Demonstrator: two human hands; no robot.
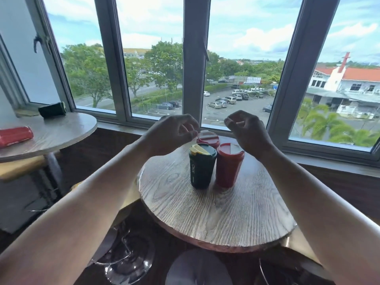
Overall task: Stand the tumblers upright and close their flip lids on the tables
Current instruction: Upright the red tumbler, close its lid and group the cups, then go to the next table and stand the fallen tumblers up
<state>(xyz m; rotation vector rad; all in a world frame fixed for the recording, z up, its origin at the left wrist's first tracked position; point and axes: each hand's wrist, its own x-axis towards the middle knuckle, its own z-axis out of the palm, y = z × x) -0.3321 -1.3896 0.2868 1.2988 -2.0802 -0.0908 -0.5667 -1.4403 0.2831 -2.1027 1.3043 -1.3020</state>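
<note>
Both hands, left hand (172, 132) and right hand (246, 130), loosely curled, empty, above upright dark green plastic tumbler (201, 167) on round wooden table (216, 212) (yellow flap (198, 150) apparently raised): press down squarely, steadying body.

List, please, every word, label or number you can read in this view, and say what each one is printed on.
"OKK": printed vertically down the side of the dark green tumbler.
Red tumblers: no lettering visible.
White building outside: dark marks on its wall, too small to read.
</note>
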